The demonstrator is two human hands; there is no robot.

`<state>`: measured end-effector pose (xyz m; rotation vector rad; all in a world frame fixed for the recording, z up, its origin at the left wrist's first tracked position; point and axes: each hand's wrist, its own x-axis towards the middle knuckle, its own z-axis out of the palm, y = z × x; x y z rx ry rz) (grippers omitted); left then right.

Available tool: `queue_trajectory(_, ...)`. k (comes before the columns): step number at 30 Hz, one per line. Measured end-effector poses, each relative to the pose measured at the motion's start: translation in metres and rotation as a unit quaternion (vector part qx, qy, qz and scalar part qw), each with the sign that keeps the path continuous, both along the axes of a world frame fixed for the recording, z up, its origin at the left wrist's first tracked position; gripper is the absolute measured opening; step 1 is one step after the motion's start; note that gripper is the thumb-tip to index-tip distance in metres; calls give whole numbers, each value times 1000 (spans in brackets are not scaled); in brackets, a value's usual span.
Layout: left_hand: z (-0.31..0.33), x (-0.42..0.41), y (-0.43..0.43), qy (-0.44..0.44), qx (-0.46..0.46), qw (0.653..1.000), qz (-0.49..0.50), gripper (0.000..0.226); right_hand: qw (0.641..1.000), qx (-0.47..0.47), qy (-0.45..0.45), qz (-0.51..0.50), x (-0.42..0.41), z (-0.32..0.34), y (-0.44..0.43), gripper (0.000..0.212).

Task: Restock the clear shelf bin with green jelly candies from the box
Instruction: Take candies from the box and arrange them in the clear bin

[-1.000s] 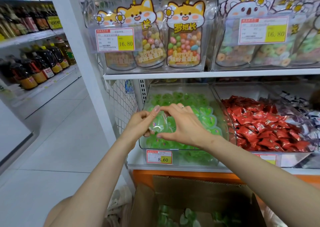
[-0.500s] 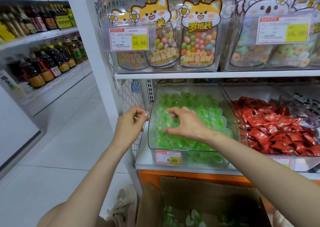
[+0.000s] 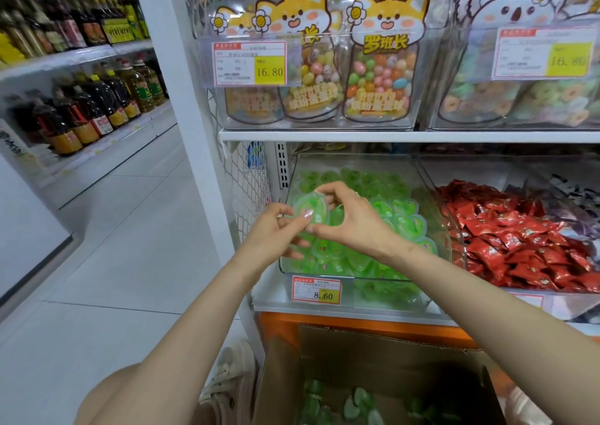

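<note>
Item: one green jelly candy (image 3: pixel 306 205), pinched by the fingertips of left hand (image 3: pixel 276 230) and right hand (image 3: pixel 354 220), over the bin (image 3: pixel 373 282) at its front-left corner. Risk: the light fingertip hold slips and the candy drops outside the rim, possibly missing the box (image 3: pixel 373 356).

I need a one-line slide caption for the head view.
Left hand and right hand hold one green jelly at the bin; the box stands below.
</note>
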<state>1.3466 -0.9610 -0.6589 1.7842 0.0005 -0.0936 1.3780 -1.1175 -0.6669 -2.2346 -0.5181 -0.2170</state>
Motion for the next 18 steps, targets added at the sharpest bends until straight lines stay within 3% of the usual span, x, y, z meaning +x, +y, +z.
queue_trajectory(3, -2, 6, -8, 32, -80, 996, 24, 36, 999, -7, -10, 31, -2, 0, -3, 66)
queue_trajectory(7, -2, 10, -8, 46, -33, 998, 13, 35, 987, -23, 39, 153, -3, 13, -16, 75)
queue_trajectory(9, 0, 9, -11, 33, -38, 999, 13, 27, 990, -21, 20, 138, -4, 16, -17, 74)
queue_trajectory(13, 4, 9, -13, 12, -155, 984, 91, 24, 997, 43, 28, 61, -3, 18, -17, 77)
queue_trajectory(15, 5, 10, -12, 7, -211, 970, 121, 26, 998, 9, 33, 58, -5, 16, -13, 75)
queue_trajectory(18, 4, 9, -15, 20, -237, 963, 127, 29, 995, -94, -31, 0, -11, 10, 1, 79)
